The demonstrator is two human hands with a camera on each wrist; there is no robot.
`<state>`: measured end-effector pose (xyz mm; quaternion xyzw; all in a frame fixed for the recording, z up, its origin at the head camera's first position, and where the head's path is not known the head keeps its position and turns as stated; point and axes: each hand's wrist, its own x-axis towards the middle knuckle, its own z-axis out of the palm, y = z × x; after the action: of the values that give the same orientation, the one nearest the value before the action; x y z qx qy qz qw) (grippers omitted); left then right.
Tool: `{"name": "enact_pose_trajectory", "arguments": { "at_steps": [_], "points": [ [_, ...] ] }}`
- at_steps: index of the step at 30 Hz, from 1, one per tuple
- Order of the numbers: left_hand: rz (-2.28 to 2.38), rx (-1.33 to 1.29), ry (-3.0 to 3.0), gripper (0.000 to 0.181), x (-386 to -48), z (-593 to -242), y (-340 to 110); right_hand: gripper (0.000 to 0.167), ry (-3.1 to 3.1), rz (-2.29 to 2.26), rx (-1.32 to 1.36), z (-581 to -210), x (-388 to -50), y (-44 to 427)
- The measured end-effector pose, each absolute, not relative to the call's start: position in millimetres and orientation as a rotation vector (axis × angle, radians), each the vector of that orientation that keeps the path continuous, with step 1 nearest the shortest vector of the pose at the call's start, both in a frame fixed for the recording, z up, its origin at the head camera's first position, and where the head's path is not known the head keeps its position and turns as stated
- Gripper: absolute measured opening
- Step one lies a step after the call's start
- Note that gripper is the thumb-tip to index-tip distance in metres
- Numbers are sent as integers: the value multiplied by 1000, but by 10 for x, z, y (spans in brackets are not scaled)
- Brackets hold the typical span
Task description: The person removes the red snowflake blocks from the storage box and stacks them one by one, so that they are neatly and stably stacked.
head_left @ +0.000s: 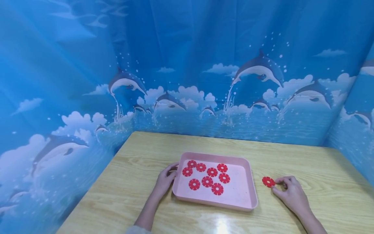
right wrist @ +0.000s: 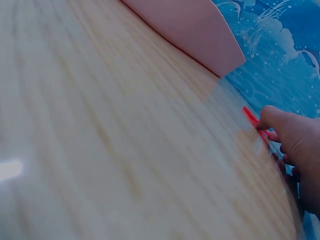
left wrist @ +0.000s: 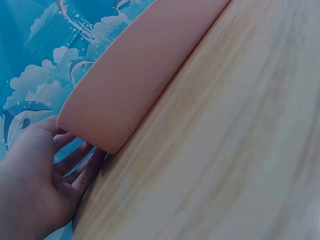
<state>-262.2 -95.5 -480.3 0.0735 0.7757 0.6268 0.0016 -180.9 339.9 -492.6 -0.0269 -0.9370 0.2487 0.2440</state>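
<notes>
A pink tray (head_left: 238, 191) stands on the table with several red notched discs (head_left: 217, 188) lying in it, mostly in its left and middle part. My left hand (head_left: 164, 182) touches the tray's left side; in the left wrist view the fingers of the hand (left wrist: 42, 175) lie against the tray's end wall (left wrist: 115, 90), the thumb near its rim. To the right of the tray, my right hand (head_left: 293, 195) pinches the edge of one red disc (head_left: 268, 182) between thumb and finger. The right wrist view shows that disc (right wrist: 251, 116) edge-on, low at the table surface, at the tips of the hand (right wrist: 297, 145).
The light wooden table (head_left: 146, 152) reaches back to a blue curtain (head_left: 187, 65) printed with dolphins and clouds, which also hangs at the left and right. The tray's right wall (head_left: 252, 185) stands between its inside and the disc at my right hand.
</notes>
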Motion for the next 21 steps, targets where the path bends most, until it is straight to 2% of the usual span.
{"name": "enact_pose_trajectory", "arguments": {
  "at_steps": [21],
  "points": [
    [1972,248,2424,38,-2619,-4798,-959,29,-2604,753,-78,-4856,-1772,3403]
  ]
}}
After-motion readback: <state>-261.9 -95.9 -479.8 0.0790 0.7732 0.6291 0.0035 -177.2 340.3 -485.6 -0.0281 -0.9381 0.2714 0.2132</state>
